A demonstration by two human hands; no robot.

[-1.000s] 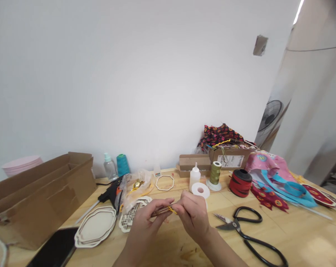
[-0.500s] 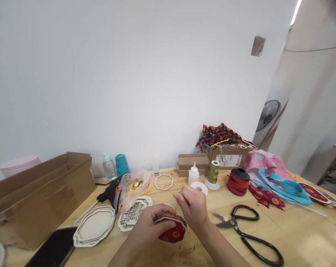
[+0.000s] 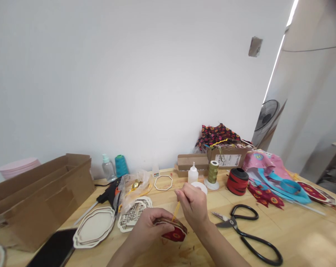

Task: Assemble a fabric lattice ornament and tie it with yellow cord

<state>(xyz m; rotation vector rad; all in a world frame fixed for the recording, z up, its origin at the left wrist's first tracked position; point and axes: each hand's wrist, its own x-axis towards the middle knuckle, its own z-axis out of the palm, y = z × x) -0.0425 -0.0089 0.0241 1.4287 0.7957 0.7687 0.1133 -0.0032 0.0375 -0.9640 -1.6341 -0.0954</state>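
Low in the middle of the head view, my left hand point(image 3: 151, 227) grips a red fabric-faced ornament point(image 3: 175, 234) with a pale scalloped wooden rim, thumb on its face and fingers behind. A yellow cord point(image 3: 176, 210) rises from the ornament's top edge into my right hand point(image 3: 194, 205), which is closed in a pinch around it. Black-handled scissors point(image 3: 234, 224) lie with blades apart to the right of my right hand. Left of my left hand are pale wooden lattice panels point(image 3: 129, 218) and a stack of plain scalloped wooden plates point(image 3: 94, 227).
A long cardboard box point(image 3: 45, 207) and a dark phone point(image 3: 52, 248) sit at the left, near a black glue gun point(image 3: 108, 195). Behind my hands stand a white squeeze bottle point(image 3: 193, 174), an olive thread spool point(image 3: 212, 172) and a red cord spool point(image 3: 237, 181). Blue ribbon point(image 3: 287, 187) lies at right.
My right hand has risen slightly, and more of the yellow cord shows between it and the ornament. The ornament has tilted, showing more of its top edge.
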